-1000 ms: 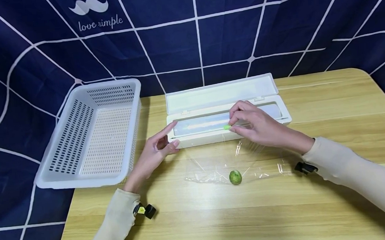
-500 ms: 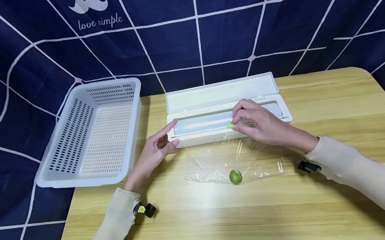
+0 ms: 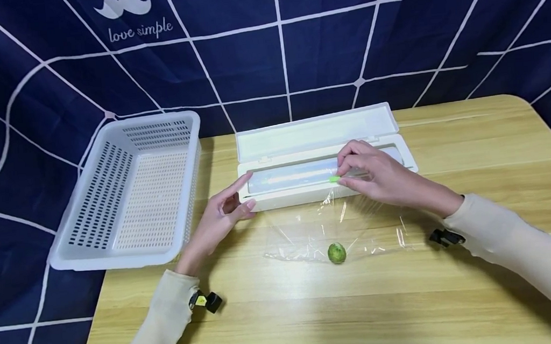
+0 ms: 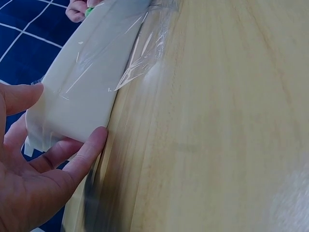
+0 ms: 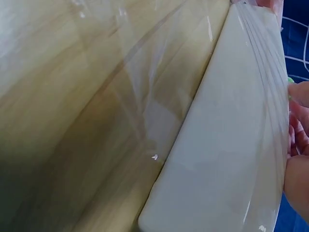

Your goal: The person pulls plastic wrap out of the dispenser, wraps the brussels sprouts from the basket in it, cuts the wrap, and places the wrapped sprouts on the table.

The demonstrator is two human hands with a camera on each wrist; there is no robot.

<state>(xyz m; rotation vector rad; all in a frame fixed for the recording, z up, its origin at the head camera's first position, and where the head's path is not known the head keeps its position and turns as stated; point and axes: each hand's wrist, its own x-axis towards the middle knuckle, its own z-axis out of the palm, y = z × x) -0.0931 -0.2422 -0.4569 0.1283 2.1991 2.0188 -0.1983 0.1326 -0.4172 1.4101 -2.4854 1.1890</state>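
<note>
A long white cling film dispenser [image 3: 302, 197] stands on the table with its lid raised at the back. Inside lies a shiny roll of cling film [image 3: 288, 176]. My left hand [image 3: 216, 217] grips the dispenser's left end, thumb and fingers on either side of it, as the left wrist view confirms. With thumb and fingers, my right hand [image 3: 378, 177] pinches a small bright green slide cutter [image 3: 334, 179] on the front edge, right of the middle. Clear film [image 3: 300, 235] drapes forward onto the table. A green lime-like fruit [image 3: 337, 253] sits at the film's front edge.
A white perforated plastic basket [image 3: 187, 200] stands at the left of the wooden table [image 3: 345, 317]. Behind the table hangs a dark blue cloth [image 3: 233, 62] with white lines. Each wrist bears a small black camera.
My right hand has slid a short way to the right along the dispenser's front edge, with the green slide cutter in its fingers. The left hand, film and fruit look still.
</note>
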